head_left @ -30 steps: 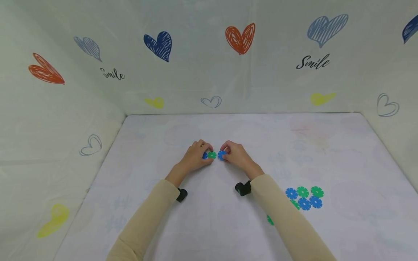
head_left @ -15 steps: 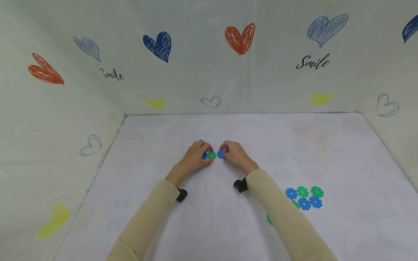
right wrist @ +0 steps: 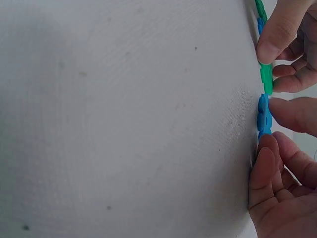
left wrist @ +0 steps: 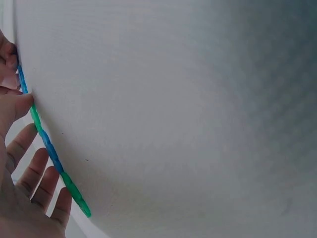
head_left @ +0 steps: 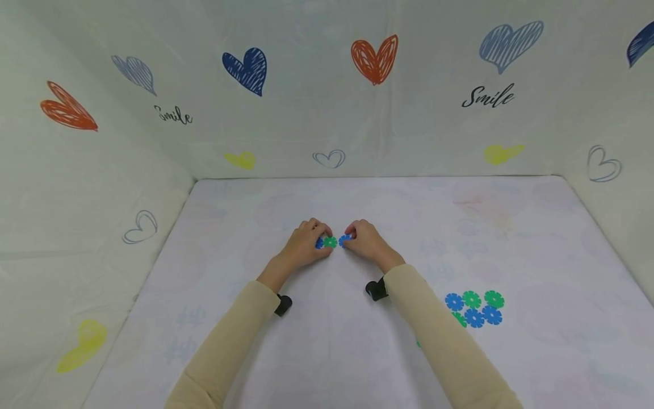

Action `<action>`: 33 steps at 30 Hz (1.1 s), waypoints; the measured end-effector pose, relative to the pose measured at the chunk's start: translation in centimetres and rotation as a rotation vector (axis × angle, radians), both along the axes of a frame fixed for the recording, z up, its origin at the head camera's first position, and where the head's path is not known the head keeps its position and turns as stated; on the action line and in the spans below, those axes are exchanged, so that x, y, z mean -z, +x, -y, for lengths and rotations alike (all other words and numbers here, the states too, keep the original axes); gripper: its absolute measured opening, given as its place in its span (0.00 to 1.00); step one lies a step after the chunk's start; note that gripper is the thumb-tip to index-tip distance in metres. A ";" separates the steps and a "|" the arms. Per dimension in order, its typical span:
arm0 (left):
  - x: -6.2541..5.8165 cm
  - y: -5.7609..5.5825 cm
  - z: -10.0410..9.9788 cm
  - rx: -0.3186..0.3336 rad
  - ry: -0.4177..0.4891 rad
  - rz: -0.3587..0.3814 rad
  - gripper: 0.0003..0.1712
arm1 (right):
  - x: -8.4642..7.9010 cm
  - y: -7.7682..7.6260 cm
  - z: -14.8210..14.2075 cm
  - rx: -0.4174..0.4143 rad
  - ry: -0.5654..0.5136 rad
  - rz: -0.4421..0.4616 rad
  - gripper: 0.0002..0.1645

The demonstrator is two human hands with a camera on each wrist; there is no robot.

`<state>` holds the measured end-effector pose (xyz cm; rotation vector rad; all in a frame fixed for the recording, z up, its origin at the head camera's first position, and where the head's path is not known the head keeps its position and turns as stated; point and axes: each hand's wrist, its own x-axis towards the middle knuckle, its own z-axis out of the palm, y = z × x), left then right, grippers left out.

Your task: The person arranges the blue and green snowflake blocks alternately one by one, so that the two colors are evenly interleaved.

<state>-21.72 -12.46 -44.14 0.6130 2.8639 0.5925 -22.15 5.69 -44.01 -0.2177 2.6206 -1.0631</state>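
In the head view, my left hand (head_left: 302, 244) pinches the rim of a green notched flower-shaped disc (head_left: 330, 242) between thumb and finger. A blue disc (head_left: 319, 243) adjoins it, partly under the palm. The left wrist view shows them in one line, with another green disc (left wrist: 76, 194) at the end beside the loosely bent fingers. Facing it, my right hand (head_left: 369, 243) pinches a second blue disc (head_left: 344, 241) with thumb and fingertips. Seen from the right wrist, this blue disc (right wrist: 264, 116) lies almost edge to edge with the green one (right wrist: 266, 82); whether they touch I cannot tell.
Several loose blue and green discs (head_left: 474, 309) lie on the white table (head_left: 327, 352) right of my right forearm. One green disc (head_left: 419, 344) is mostly hidden by that sleeve. A pale curtain (head_left: 306, 113) with printed hearts stands behind and at the sides.
My right hand has shifted slightly left with its blue disc, and its fingers now cover more of it. The right sleeve hides more of the green disc beside it. The left hand stays put.
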 end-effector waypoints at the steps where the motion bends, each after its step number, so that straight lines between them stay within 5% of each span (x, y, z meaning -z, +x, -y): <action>1: 0.0 0.0 0.0 0.000 0.000 0.000 0.18 | 0.0 0.0 0.0 -0.004 -0.002 0.007 0.18; 33: -0.1 0.1 0.0 0.003 0.011 -0.003 0.18 | 0.0 0.3 -0.2 -0.026 -0.024 0.009 0.18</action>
